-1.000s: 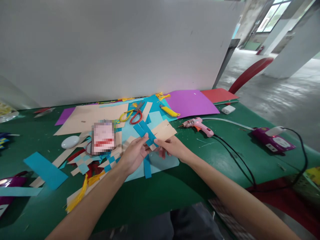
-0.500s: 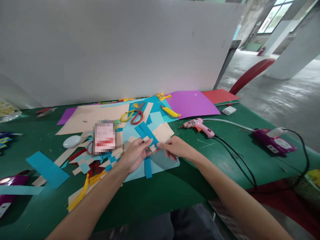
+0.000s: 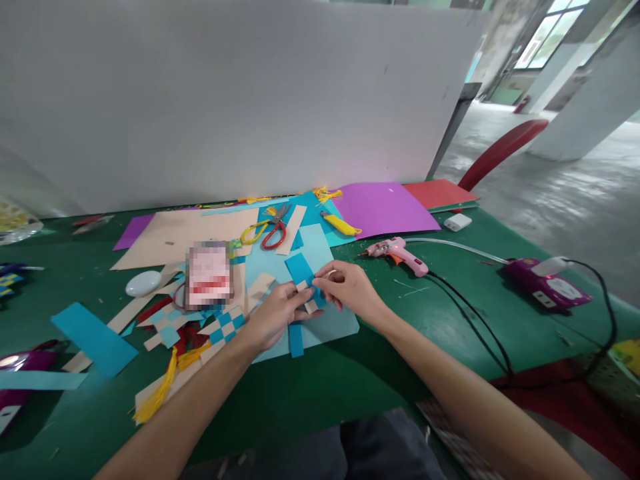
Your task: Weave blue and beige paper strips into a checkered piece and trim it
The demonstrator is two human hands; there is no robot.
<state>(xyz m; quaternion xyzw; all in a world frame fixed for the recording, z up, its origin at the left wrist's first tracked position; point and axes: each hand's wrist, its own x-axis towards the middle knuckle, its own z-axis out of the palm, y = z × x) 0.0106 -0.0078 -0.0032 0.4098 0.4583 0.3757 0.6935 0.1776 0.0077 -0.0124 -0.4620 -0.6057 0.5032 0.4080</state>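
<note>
Both my hands hold a small weave of blue and tan paper strips [image 3: 303, 283] just above the green table [image 3: 440, 313]. My left hand [image 3: 277, 313] pinches its near left side with closed fingers. My right hand [image 3: 347, 287] pinches the right side, its fingers folded over the tan strips and hiding most of them. One blue strip points up and away, another hangs down below my left hand. Under the weave lies a light blue sheet [image 3: 315, 250].
Scissors [image 3: 267, 230], a yellow cutter [image 3: 340, 223], a pink glue gun [image 3: 397, 253] with its black cable, a purple power strip [image 3: 547, 283], a finished checkered weave [image 3: 225, 327], loose strips and coloured sheets litter the table. A white board stands behind it.
The tan strips stuck out to the right a second ago. My right hand has moved left and up over them, and only short tan ends show now.
</note>
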